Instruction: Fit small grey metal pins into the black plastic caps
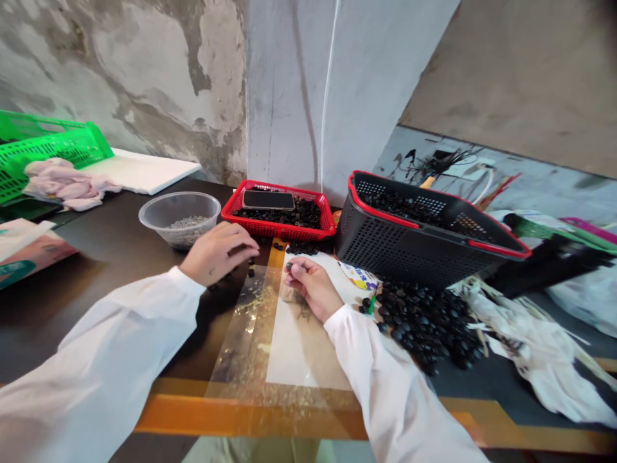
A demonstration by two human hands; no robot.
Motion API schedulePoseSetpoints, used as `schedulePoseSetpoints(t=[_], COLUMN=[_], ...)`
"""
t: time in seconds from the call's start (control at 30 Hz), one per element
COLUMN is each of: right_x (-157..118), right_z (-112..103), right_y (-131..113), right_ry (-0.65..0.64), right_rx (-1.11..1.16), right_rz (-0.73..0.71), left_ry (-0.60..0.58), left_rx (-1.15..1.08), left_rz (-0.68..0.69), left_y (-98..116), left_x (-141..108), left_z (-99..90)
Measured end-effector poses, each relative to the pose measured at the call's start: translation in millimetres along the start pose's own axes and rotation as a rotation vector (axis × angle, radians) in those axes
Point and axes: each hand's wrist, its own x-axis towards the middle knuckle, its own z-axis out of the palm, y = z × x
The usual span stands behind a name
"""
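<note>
My right hand pinches a small, round black button-like piece between thumb and fingertips, above a white sheet. To its left, my left hand hovers with bent fingers apart and nothing visible in them. A few small black pieces lie just under its fingertips. Beyond that hand stands a clear plastic bowl with small silvery bits in it. A red basket holds many black pieces, with a phone lying on top.
At the right, a black basket with a red rim holds more black pieces, and a loose pile of black round pieces lies before it. White cloth strips are beside the pile. A green crate and a tissue pack stand left.
</note>
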Motion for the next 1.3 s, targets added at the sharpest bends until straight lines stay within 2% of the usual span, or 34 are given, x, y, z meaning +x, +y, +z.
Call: schedulePoseSetpoints(t=[0.07, 0.17, 0.23, 0.3, 0.4, 0.5, 0.57, 0.73, 0.8, 0.87, 1.0, 1.23, 1.3], right_x=[0.8, 1.6, 1.9, 1.9, 1.3, -0.2, -1.8, -6.4, -7.7, -8.6, -10.2, -11.7, -11.3], right_z=[-1.7, -2.5, -2.1, -1.3, 0.4, 3.0, 5.5, 12.6, 15.2, 17.1, 19.4, 20.7, 20.5], right_y=[-2.5, -4.5, -4.4, -3.7, -2.6, -1.8, -1.3, -0.3, 0.2, 0.9, 2.6, 3.8, 3.6], right_ry=[0.014, 0.022, 0.017, 0.012, -0.006, -0.014, -0.012, 0.008, 0.010, 0.000, 0.000, 0.000, 0.011], right_rx=[0.066, 0.088, 0.068, 0.051, 0.037, 0.043, 0.041, -0.027, -0.047, -0.032, 0.039, 0.044, 0.030], right_rz=[-0.007, -0.007, -0.006, -0.012, -0.017, -0.005, -0.005, -0.052, -0.052, -0.025, 0.008, -0.004, -0.012], left_ry=[-0.066, -0.278, -0.365, -0.387, -0.380, -0.299, -0.231, -0.153, -0.110, -0.090, -0.074, -0.090, -0.086], left_rx=[0.024, -0.005, 0.045, 0.136, 0.196, 0.078, -0.104, -0.748, -0.882, -0.906, -0.814, -0.739, -0.757], left_rz=[-0.055, -0.056, -0.070, -0.084, -0.072, -0.142, -0.255, -0.463, -0.528, -0.568, -0.603, -0.528, -0.541], left_y=[-23.6, -49.4, -55.6, -54.4, -46.1, -33.2, -20.0, 23.4, 37.0, 45.5, 52.0, 56.0, 56.5], left_x=[0.5, -4.9, -9.1, -11.5, -10.2, -6.3, -4.7, -8.3, -11.4, -14.4, -17.6, -16.3, -16.3], left_z=[-7.7, -11.8, -12.1, -12.8, -15.0, -12.8, -5.7, 22.9, 31.0, 35.3, 36.2, 30.3, 29.7])
